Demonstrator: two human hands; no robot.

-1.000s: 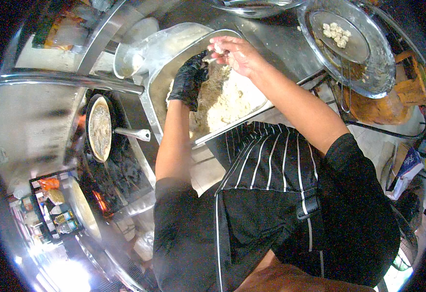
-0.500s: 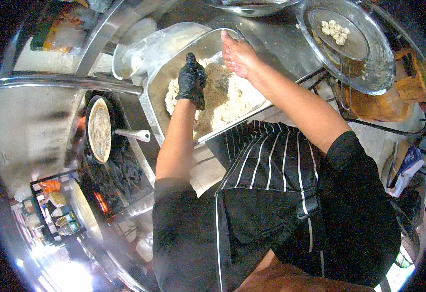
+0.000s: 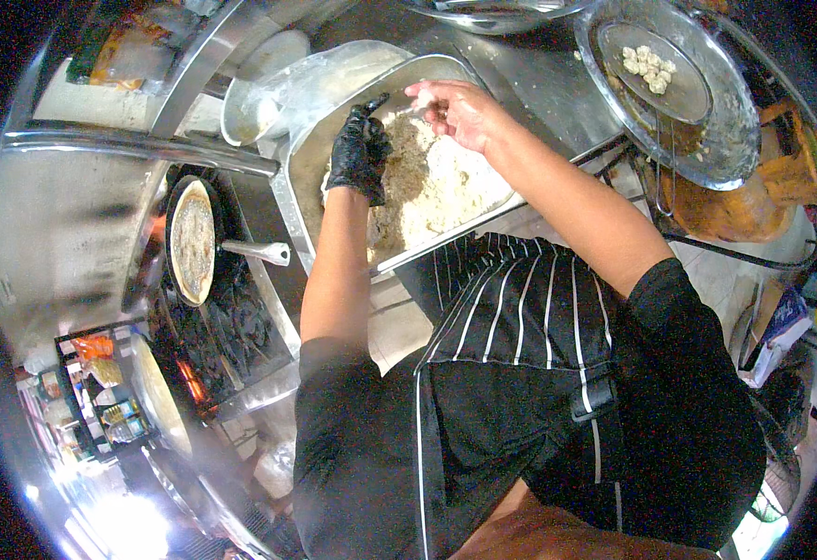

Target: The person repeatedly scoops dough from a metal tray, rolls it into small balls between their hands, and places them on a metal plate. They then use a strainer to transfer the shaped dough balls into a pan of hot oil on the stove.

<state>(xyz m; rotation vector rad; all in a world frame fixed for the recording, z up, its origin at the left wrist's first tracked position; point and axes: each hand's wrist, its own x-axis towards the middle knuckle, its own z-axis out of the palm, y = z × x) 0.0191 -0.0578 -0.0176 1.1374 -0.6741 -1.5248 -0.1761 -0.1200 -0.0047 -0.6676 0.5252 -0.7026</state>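
A steel tray (image 3: 301, 201) holds a mass of white, crumbly, dough-like food (image 3: 460, 191), partly in shadow. Above its left part is my left hand (image 3: 360, 157) in a black glove, one digit pointing out and the other fingers curled; what they hold, if anything, is hidden. My bare right hand (image 3: 458, 114) hovers over the tray's far right part. Its bent fingertips pinch a small white lump (image 3: 425, 97). A narrow gap separates the two hands.
At the far right, a strainer (image 3: 614, 42) with several small white balls rests over a large metal bowl (image 3: 740, 140). On the stove at left sits a pan (image 3: 192, 243), its handle toward the tray; flames show nearby. A plastic-covered container (image 3: 250, 107) stands behind the tray.
My right hand has turned, its fingers bending inward; a white lump now shows at the fingertips. My left hand has tilted, with a digit now pointing toward the right hand.
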